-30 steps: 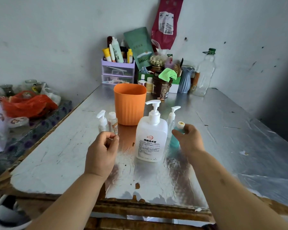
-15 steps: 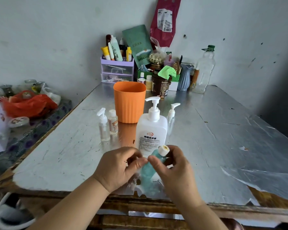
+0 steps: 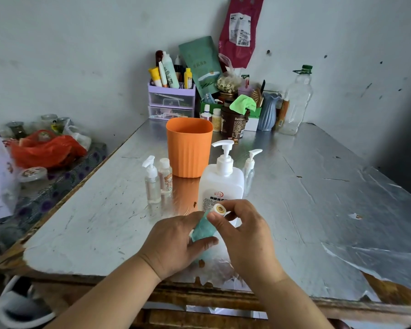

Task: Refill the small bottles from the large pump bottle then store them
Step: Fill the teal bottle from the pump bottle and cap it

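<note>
Small teal bottle point(image 3: 204, 228) held just before the pump bottle point(image 3: 221, 184).
Left hand point(image 3: 176, 244) grips its body; right hand point(image 3: 248, 236) pinches its white cap point(image 3: 220, 208).

Head view, forward-down (close) over table point(image 3: 294, 186).

Purple organiser point(image 3: 171, 100), blue vase point(image 3: 267, 115), clear btl point(image 3: 297, 100) at back; red bag point(image 3: 45, 150) left.
</note>
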The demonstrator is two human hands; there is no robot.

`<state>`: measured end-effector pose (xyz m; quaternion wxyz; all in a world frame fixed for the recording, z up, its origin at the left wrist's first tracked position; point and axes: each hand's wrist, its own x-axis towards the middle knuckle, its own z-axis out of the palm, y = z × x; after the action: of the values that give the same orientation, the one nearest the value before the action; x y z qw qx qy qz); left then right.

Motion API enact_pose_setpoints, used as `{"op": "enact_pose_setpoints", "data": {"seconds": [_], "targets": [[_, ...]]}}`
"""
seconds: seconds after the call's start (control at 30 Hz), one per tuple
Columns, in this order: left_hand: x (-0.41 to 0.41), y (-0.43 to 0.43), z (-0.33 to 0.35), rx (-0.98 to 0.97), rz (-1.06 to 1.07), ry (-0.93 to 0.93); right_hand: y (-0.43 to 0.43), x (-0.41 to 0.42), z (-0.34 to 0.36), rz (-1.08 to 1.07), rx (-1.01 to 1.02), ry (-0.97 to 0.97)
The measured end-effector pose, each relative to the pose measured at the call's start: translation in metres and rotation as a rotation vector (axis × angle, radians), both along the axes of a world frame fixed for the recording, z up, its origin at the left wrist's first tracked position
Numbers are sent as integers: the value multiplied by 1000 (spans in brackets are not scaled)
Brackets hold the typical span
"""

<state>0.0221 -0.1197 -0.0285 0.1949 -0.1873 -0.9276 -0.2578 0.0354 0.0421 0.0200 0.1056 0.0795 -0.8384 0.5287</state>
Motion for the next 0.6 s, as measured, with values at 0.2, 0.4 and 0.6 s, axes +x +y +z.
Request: {"op": "enact_pose_setpoints", "data": {"seconds": [0.2,0.4,0.6], "targets": [[0,0,2,-63,-8,-18,3,3,8,74,-86,-46],[4,2,6,-39,3,-91,4,6,14,122,-37,-36],[6,4,9,-49,13,-121,4,7,14,109,-25,-10]]}}
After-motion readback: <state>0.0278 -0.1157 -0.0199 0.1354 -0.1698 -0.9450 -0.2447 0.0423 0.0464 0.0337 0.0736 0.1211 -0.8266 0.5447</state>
